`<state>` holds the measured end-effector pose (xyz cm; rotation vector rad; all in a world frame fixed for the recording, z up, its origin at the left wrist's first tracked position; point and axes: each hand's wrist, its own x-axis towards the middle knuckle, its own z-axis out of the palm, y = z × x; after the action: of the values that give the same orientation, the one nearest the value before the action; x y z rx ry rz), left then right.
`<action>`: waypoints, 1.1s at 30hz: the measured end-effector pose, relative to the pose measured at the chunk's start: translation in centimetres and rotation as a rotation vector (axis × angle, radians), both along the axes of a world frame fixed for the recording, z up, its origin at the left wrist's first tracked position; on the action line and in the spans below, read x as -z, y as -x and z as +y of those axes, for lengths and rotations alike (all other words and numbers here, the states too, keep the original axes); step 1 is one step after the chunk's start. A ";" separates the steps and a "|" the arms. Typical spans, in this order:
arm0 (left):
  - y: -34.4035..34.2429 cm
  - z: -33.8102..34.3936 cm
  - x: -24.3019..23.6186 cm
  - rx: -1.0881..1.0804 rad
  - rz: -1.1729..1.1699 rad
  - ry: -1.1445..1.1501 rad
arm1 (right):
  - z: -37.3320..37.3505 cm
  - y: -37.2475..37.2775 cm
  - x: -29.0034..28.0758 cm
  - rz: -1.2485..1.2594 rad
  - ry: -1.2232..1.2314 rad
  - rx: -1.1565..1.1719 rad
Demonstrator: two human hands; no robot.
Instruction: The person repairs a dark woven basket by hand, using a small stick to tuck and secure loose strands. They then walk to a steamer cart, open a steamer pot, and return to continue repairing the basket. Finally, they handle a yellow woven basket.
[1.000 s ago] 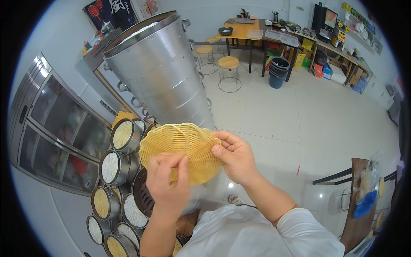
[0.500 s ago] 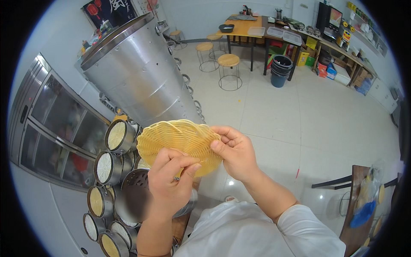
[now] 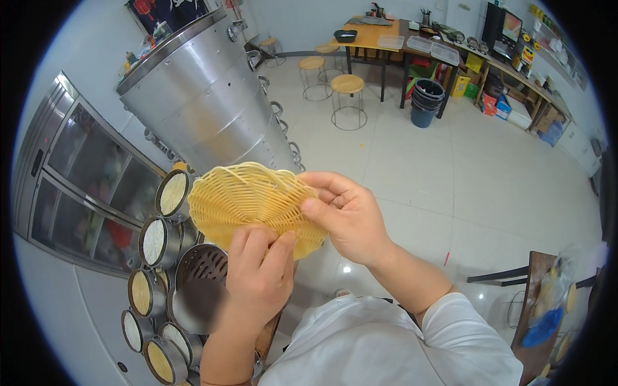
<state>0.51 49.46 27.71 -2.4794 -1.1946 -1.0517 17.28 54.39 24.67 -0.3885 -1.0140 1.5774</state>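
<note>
A shallow yellow woven basket (image 3: pixel 241 196) with a scalloped rim is held up in front of me, its weave turned toward me. My right hand (image 3: pixel 344 215) grips the rim on the right side, thumb on the near face and fingers behind. Against the lower part of the weave my left hand (image 3: pixel 259 267) is closed, thumb and fingertips pinching at the basket. Whether a small loose piece sits between those fingertips I cannot make out.
On the left, several round metal steamer pots (image 3: pixel 154 241) with pale liners are stacked beside a perforated pot (image 3: pixel 199 276). A tall metal steamer stack (image 3: pixel 212 96) rises behind them, near a glass-doored cabinet (image 3: pixel 90 174). Stools (image 3: pixel 347 83), tables (image 3: pixel 370 35) and a bin (image 3: pixel 427 103) stand farther off.
The basket has moved slightly left and up, its inner weave facing me more. My left hand has shifted lower on it, its fingers now against the weave. My right hand keeps the rim.
</note>
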 end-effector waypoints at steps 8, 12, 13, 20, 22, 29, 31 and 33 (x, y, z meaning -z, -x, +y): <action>0.6 -1.4 -1.0 -0.060 -0.242 0.158 | -0.1 0.9 -0.6 -0.030 0.047 -0.012; 1.2 -1.8 -0.6 -0.024 0.068 0.126 | 0.0 0.8 -0.5 -0.101 -0.126 0.132; 1.3 -2.3 -0.4 0.008 0.106 0.201 | 0.3 0.7 -0.5 -0.148 -0.084 0.185; 2.5 -4.7 4.3 -0.133 0.134 0.197 | 3.7 0.5 0.5 0.056 0.055 0.229; 3.9 -6.3 5.7 -0.134 0.112 0.283 | 3.8 1.2 0.9 0.102 0.115 0.183; 13.3 -18.5 10.2 -0.552 -0.475 0.355 | 0.8 9.6 3.0 0.043 0.256 -0.060; 17.5 -23.8 12.4 -0.846 -0.585 0.312 | -1.0 13.8 4.2 -0.050 0.257 -0.112; 21.8 -28.9 15.2 -1.176 -0.951 0.359 | -2.7 17.2 5.5 -0.183 0.207 -0.104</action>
<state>-21.33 20.51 12.49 -0.8004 -2.6993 -1.6094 0.04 51.69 19.22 -0.6406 -1.0255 1.7716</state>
